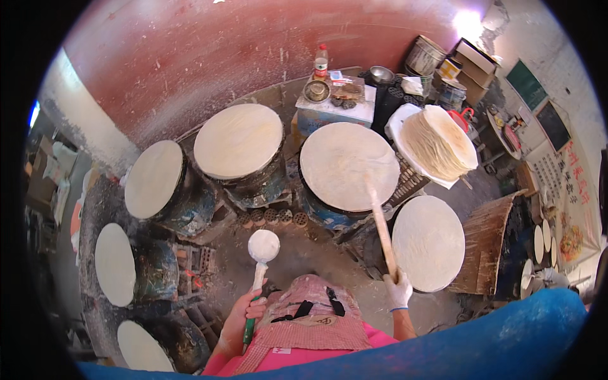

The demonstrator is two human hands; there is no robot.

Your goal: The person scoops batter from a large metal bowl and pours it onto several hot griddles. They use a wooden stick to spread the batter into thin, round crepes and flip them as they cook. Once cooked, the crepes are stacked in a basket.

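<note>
Six drum stoves topped with pale round discs stand in an arc around the person, presumably so each is in easy reach. A white-topped worktop behind the centre carries a bottle and bowls. A stack of thin round sheets sits on white cloth beyond the two nearest right-hand discs, seemingly placed close for adding to. The gloved right hand grips a wooden paddle extended over the centre disc; tip contact cannot be confirmed. The bare left hand closes around a green-handled ladle, bowl up, probably to keep it ready. Obstruction: pierced briquettes lie on the floor between stoves.
</note>
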